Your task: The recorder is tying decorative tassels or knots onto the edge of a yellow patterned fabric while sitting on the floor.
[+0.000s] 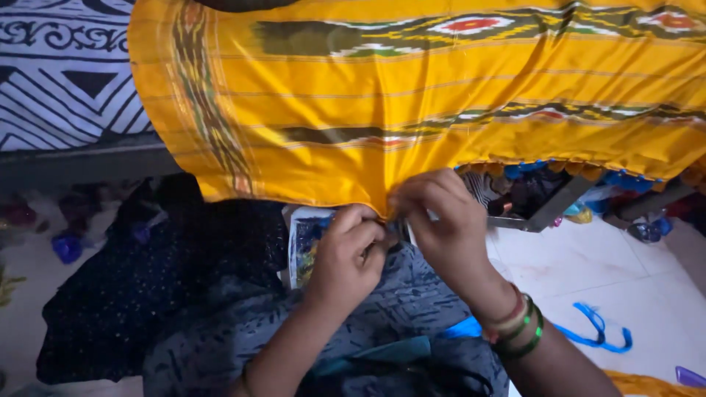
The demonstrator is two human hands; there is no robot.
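Closest in, the left hand [346, 254] and right hand [437, 220] are both curled shut, pinching the lower edge of the yellow patterned cloth [412, 110] that hangs off the bed [66, 73]. Keeping both pinches tight and close together should hold that gathered edge steady. Beyond, a blue strap [599, 331] lies on the floor [588, 272].

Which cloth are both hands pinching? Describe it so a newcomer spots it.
Start at the black-and-white patterned bedsheet top left. Draped across the frame beside it hangs the yellow cloth, pinched at its lower edge by the left hand and right hand. Unlike the dark fabrics below, it is bright yellow with green-and-red woven bands.
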